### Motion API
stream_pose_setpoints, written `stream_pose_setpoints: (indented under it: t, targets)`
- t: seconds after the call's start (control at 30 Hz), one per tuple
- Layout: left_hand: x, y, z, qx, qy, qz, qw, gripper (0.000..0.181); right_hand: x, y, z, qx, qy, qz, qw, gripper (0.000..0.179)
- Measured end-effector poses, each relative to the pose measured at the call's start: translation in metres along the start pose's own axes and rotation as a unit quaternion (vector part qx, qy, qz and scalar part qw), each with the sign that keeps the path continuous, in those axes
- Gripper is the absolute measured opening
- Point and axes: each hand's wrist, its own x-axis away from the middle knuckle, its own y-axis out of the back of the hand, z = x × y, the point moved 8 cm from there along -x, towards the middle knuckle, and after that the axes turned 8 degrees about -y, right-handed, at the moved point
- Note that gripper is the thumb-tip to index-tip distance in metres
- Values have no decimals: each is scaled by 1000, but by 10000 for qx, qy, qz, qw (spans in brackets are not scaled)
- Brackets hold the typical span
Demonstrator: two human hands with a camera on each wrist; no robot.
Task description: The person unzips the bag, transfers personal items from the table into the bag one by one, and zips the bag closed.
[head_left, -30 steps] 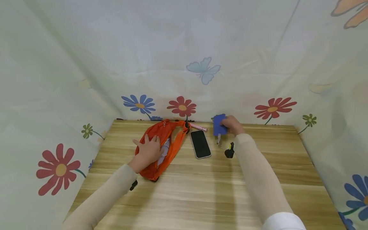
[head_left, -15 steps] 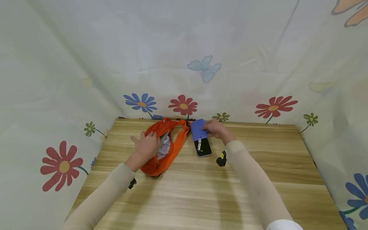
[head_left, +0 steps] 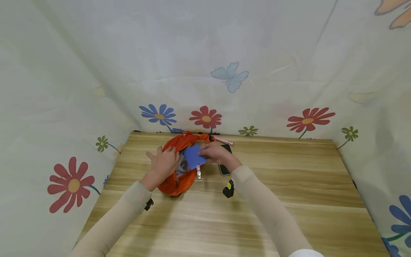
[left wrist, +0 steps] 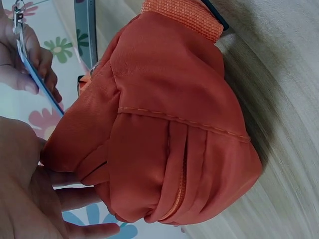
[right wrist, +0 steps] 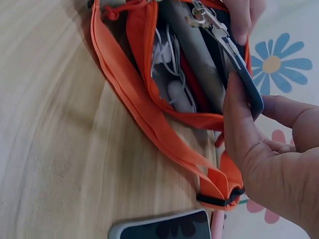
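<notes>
An orange waist bag (head_left: pixel 179 187) lies unzipped on the wooden table, left of the middle in the head view. My left hand (head_left: pixel 163 166) grips the bag's far-left opening edge, fingers hooked over the fabric. Between thumb and fingers, my right hand (head_left: pixel 218 154) pinches a blue card holder (head_left: pixel 193 156) with a metal clip hanging from it. The holder is tilted over the bag's mouth. Inside the bag, the right wrist view shows a white cable (right wrist: pixel 177 74), a grey rounded item (right wrist: pixel 197 62) and a strip of something red. The left wrist view shows the bag's outer side (left wrist: pixel 144 69).
A phone (head_left: pixel 226 170) lies to the bag's right, partly under my right forearm in the head view. Behind it is a pink pen-like stick (head_left: pixel 224 141). The bag's strap (right wrist: pixel 124 94) loops toward the phone. A flower-printed cloth wall (head_left: pixel 205 89) bounds the table's far edge.
My right hand has carried the blue card holder leftward from the table's far right, past the phone, to the bag's mouth. My left hand has pulled the bag's opening wider and stays there.
</notes>
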Motion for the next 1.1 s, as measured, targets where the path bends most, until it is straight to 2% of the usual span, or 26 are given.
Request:
stream_pose_setpoints:
  t: [0.4,0.5,0.63,0.77,0.93,1.1]
  targets:
    - [0,-4,6,-281,-118,243,9992,50,-16,-29,6,-99,8,-9,10000,36]
    - [0,-3,4,-188,-104,270,9994,50,-22,-33,9,-247,-45,-243,9994,30]
    - [-2,-2,-3,117,-95,274,9995,51,-31,-33,11,-652,-115,-773,9948,26]
    - [-5,0,-9,178,-123,287,9994,51,-36,-33,14,-1038,20,-1070,9888,36]
    - [-7,3,-9,79,-60,302,9995,50,-32,-35,16,-1325,-14,-653,9890,46]
    - [-8,4,-6,140,-2,381,9992,52,-28,-30,14,-1102,-189,-255,9934,39]
